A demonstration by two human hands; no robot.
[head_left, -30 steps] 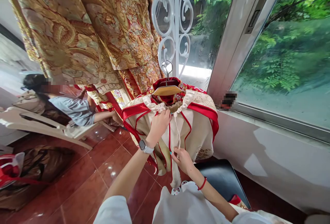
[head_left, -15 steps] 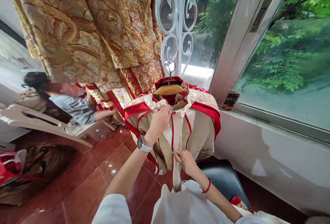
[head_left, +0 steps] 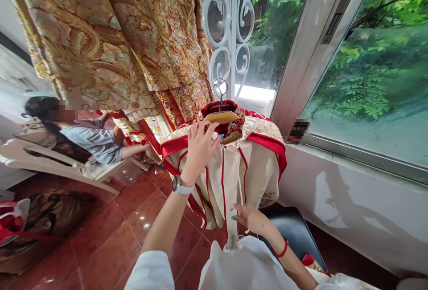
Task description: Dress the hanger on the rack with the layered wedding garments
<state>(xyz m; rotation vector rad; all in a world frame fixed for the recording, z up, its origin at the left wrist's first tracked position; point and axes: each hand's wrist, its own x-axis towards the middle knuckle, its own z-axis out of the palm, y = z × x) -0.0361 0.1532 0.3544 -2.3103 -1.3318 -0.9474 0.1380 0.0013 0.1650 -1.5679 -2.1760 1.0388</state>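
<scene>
A cream garment bag with red trim covers a red embroidered garment on a wooden hanger, whose hook hangs from a white scrolled window grille. My left hand, with a watch on its wrist, is raised at the bag's gathered neck, fingers bent around the cream fabric there. Lower down, my right hand, with a red bracelet on its wrist, pinches the thin cream drawstring that runs down from the neck.
Large gold-and-red embroidered robes hang at upper left. A person in a grey top sits at the left in a pale plastic chair. A black stool stands below the bag. The window ledge runs along the right.
My left hand slid up from the front of the gathered neck toward the hanger. My right hand moved down with the drawstring, and the neck has drawn tighter.
</scene>
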